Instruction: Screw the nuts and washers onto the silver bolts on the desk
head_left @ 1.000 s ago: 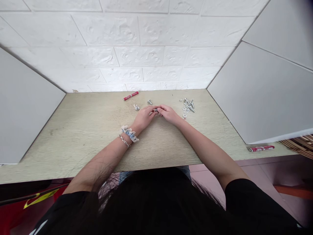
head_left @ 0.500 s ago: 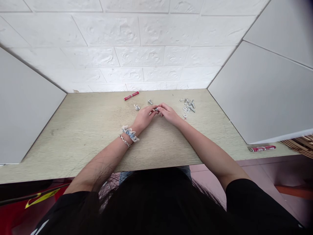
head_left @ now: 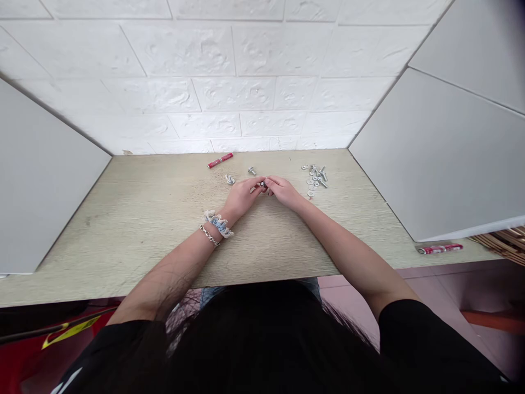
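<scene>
Both my hands meet over the middle of the table (head_left: 172, 257), fingertips pinched round a small metal bolt (head_left: 262, 184). My left hand (head_left: 243, 198) grips it from the left, wearing a scrunchie and a chain bracelet at the wrist. From the right, my right hand (head_left: 283, 192) closes thumb and fingers on the same piece, hiding much of it, so any nut or washer on it is hard to make out. Just beyond my left hand lie a bolt with a washer (head_left: 251, 171) and another bolt standing on its head (head_left: 230, 179).
A loose cluster of bolts, nuts and washers (head_left: 315, 178) lies right of my right hand. One red tube (head_left: 220, 160) is near the brick wall (head_left: 254, 93); a second red tube (head_left: 441, 249) lies by the wicker basket (head_left: 506, 243). Grey panels (head_left: 459, 158) stand at both sides.
The fingers of my right hand have shifted slightly round the bolt, turning it a little. Both arms and the loose parts stay where they were.
</scene>
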A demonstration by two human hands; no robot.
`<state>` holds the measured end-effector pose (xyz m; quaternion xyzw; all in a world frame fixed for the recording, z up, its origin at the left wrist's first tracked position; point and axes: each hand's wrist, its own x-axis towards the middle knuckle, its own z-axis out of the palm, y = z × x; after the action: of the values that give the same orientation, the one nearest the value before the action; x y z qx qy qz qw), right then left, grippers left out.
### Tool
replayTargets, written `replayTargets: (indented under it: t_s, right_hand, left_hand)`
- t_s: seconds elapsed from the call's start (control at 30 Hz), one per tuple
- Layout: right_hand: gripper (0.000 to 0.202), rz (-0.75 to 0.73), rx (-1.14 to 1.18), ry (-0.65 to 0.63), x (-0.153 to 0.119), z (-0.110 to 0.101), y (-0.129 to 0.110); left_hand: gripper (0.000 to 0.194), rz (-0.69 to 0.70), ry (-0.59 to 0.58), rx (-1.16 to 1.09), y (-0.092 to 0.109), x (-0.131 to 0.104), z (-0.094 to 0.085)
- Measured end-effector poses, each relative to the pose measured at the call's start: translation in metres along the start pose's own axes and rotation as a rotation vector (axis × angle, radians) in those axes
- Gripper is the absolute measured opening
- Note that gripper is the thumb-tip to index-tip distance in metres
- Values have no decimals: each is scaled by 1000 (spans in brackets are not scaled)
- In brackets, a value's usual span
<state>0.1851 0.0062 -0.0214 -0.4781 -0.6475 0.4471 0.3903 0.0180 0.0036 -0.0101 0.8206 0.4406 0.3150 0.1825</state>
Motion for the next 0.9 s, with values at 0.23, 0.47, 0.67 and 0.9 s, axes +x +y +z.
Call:
replayTargets:
  t_s: [0.23,0.47,0.67,0.9]
  right_hand:
    - [12,7,72,37,1,2,1]
    - [28,-5,-5,47,-2,3,-2]
    - [39,-40,-77,21,-1,2,0]
    - [18,-19,-23,33,-1,2,3]
  left_hand:
    - [31,-9,17,9,-2,1,1]
    - [29,0,13,-26,0,-1,0]
    - [30,-4,-2,-5,1,0,-1]
    - [31,-23,-5,-22,0,0,0]
